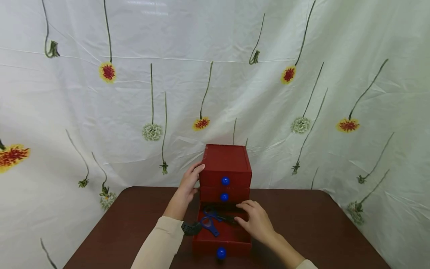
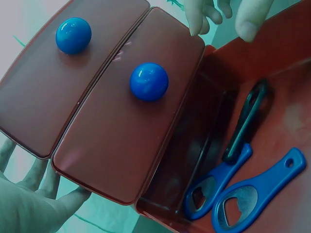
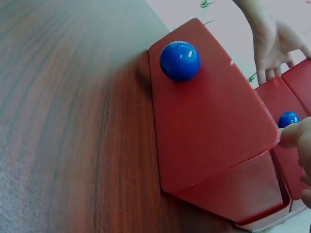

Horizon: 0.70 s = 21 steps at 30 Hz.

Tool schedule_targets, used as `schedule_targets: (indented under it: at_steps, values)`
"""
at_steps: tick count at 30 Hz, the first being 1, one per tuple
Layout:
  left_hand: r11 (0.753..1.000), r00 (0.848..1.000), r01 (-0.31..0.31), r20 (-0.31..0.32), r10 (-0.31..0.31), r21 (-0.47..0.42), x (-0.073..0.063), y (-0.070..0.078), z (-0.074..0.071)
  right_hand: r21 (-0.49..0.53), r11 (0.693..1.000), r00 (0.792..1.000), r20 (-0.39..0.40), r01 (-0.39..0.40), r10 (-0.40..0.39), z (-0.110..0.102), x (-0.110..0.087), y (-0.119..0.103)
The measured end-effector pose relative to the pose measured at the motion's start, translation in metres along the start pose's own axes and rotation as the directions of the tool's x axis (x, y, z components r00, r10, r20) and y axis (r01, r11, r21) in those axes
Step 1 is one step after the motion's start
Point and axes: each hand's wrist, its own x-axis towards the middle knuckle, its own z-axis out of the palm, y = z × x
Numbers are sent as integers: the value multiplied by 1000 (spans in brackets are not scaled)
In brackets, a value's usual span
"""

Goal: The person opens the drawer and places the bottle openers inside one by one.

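Observation:
A red cabinet (image 1: 226, 158) with blue knobs stands on the table, its bottom drawer (image 1: 223, 246) pulled out. My left hand (image 1: 189, 184) rests against the cabinet's left side; in the left wrist view its extended fingers (image 2: 73, 200) touch the side. Over the drawer's right side is my right hand (image 1: 258, 221), fingers apart and loosely bent, with nothing visible between them. Inside the drawer lie two blue bottle openers (image 2: 267, 182) with metal inserts. Across one lies a slim black tool (image 2: 243, 124) with a looped end; its exact kind is unclear.
Two upper drawers with blue knobs (image 1: 225, 181) are closed above the pulled-out one. The dark brown table (image 1: 302, 220) extends on both sides. A white flower-printed cloth (image 1: 181, 93) hangs behind. A dark band (image 1: 191, 228) is on my left wrist.

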Motion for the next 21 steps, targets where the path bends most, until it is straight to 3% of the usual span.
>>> schedule_targets:
  at_steps: [5, 14, 21]
  values:
    - [1000, 1000, -3, 12, 3, -9, 0, 1, 0, 46, 999, 1000, 9, -27, 26, -6, -1, -5]
    - [1000, 1000, 3, 7, -3, -10, -1, 2, 0, 286, 958, 996, 87, -35, 11, -16, -17, -30]
    - [1000, 1000, 7, 2, -7, -7, 0, 1, -1, 342, 939, 994, 109, -30, -8, -22, -32, -52]
